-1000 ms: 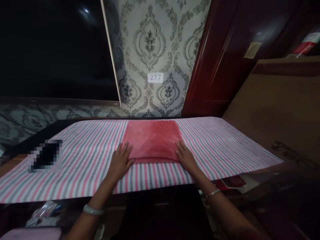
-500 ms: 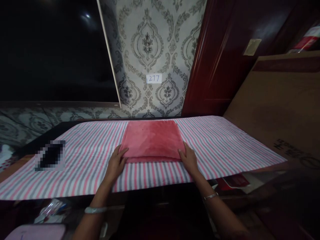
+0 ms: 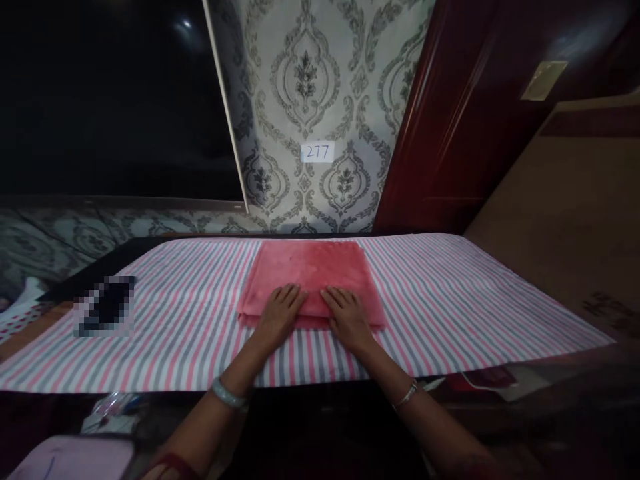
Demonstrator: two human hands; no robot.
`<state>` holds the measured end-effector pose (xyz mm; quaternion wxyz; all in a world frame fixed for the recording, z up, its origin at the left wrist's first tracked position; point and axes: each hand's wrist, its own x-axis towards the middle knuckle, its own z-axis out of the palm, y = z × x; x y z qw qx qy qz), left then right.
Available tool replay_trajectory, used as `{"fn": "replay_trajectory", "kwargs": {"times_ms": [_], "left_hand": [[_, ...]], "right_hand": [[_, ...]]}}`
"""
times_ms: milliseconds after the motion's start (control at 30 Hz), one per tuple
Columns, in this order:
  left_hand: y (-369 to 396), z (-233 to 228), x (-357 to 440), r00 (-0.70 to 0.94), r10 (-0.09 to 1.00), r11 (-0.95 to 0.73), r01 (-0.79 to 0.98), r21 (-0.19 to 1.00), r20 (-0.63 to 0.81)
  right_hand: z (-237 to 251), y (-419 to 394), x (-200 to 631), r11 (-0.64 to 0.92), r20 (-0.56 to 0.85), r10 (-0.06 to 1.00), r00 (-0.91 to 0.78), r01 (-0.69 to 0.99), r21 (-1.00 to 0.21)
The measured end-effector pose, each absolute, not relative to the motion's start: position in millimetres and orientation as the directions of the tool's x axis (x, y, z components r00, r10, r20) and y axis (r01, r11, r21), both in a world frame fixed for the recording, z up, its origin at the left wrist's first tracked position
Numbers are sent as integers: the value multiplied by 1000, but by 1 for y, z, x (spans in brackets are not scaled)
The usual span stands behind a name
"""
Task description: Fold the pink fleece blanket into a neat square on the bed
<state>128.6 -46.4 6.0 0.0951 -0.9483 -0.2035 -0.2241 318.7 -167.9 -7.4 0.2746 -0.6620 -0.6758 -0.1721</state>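
Observation:
A folded pink towel [image 3: 313, 270] lies flat in the middle of a table covered by a pink, grey and white striped cloth [image 3: 440, 300]. My left hand [image 3: 281, 309] rests palm down on the towel's near edge, fingers spread. My right hand [image 3: 346, 313] lies flat beside it on the same edge, a little apart from the left. Neither hand grips anything. Each wrist wears a bangle.
A blurred dark object [image 3: 105, 307] lies on the cloth at the left. Behind the table are a patterned wall with a "277" label [image 3: 318, 152], a dark screen [image 3: 110, 100] and a dark red door [image 3: 465, 113]. Brown cardboard [image 3: 575, 220] leans at the right. Papers [image 3: 493, 379] sit below the table's right edge.
Both hands have moved inward from the towel's two near corners to the middle of its near edge and now lie flat on top of it.

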Motion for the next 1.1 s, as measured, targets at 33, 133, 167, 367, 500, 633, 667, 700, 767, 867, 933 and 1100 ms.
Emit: {"fn": "replay_trajectory", "kwargs": {"times_ms": [33,133,167,367,500,633,667,700,767,867,933,1100], "left_hand": [[-45,1,131,814,345,-901,426,-78,468],[-44,-12,129,809,337,-910,411,-53,483],[-45,-15,128,806,332,-914,403,-43,489],[-55,-3,115,777,314,-945,314,97,546],[-49,28,111,705,466,-881,425,207,535],[-39,37,115,590,644,-714,691,108,487],[-39,33,115,596,658,-699,710,79,460],[-39,27,116,609,665,-694,718,56,432],[-42,15,115,623,677,-686,727,30,393],[-44,3,113,617,680,-678,735,19,396],[-43,1,112,611,672,-682,731,25,419],[-37,0,107,580,635,-707,702,82,509]], "right_hand": [[-12,-167,321,77,605,796,17,989,-129],[-26,-170,328,112,622,783,-5,985,-134],[-29,-173,330,122,622,783,-8,982,-141],[-7,-181,330,193,631,773,55,929,-317],[33,-160,325,117,579,804,134,919,-376],[41,-134,313,-10,461,876,143,960,-278],[36,-131,310,-8,421,899,118,967,-254],[29,-129,307,4,387,918,89,973,-232],[13,-129,304,20,354,934,53,980,-199],[-2,-131,303,13,360,932,53,983,-181],[-2,-131,303,10,359,932,55,984,-178],[12,-137,304,0,333,941,67,980,-197]]}}
